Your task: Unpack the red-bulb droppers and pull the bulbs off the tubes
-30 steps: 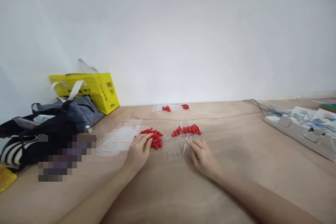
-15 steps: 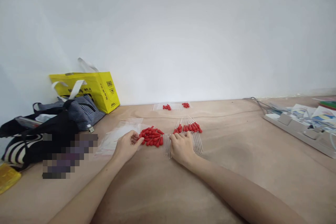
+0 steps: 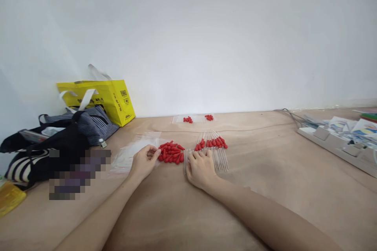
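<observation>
My left hand (image 3: 144,161) is beside a pile of red rubber dropper bulbs (image 3: 171,153), its thumb and fingers drawn together at the pile's left edge. Whatever lies between those fingertips is hidden. Over a row of thin clear glass tubes (image 3: 221,159) rests my right hand (image 3: 202,168), fingers curled down and touching the row. The hand covers the row's middle, so I cannot tell if a tube is gripped. Just behind it lie several droppers (image 3: 216,142), glass tubes with red bulbs fitted, their tips pointing away from me.
Clear plastic bags (image 3: 132,153) lie left of the pile. Farther back, another bag (image 3: 197,119) has two red bulb clusters on it. A yellow bag (image 3: 123,104), striped bag (image 3: 96,125) and black bag (image 3: 67,145) stand left. A white power strip (image 3: 332,145) lies right.
My right hand has shifted slightly on the tubes, its fingers curling more toward the left part of the row. My left hand stays by the bulbs, and the view has moved a little.
</observation>
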